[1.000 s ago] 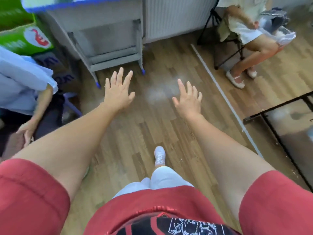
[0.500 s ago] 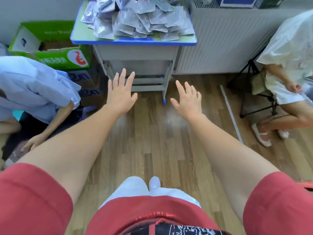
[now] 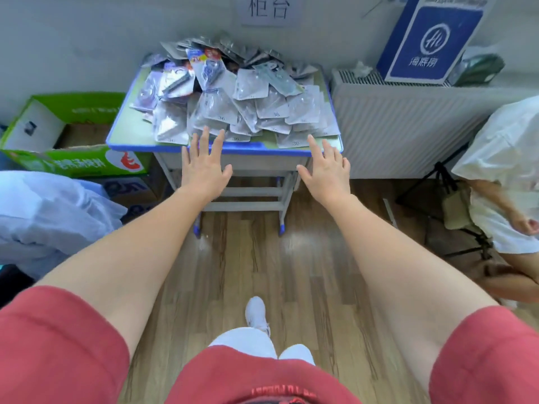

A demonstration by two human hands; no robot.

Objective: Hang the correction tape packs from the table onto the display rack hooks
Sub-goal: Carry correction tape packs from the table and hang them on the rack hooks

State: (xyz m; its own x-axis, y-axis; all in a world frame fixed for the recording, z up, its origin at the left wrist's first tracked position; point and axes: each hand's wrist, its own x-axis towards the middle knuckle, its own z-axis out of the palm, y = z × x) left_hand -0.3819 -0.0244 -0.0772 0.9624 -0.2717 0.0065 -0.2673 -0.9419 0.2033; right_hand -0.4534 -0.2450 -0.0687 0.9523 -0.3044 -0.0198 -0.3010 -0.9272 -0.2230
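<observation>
Nearer now, left hand (image 3: 204,170) and right hand (image 3: 326,174) face packs (image 3: 248,107) just ahead.

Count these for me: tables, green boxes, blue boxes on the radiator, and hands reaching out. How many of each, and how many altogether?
table: 1
green box: 1
blue box on the radiator: 1
reaching hands: 2, the left hand and the right hand
Total: 5
The packs on the table are heaped and overlapping, so they cannot be counted.

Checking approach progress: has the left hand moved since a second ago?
Yes. The left hand has moved forward toward the table; its fingertips now overlap the blue front edge by the packs.
</observation>
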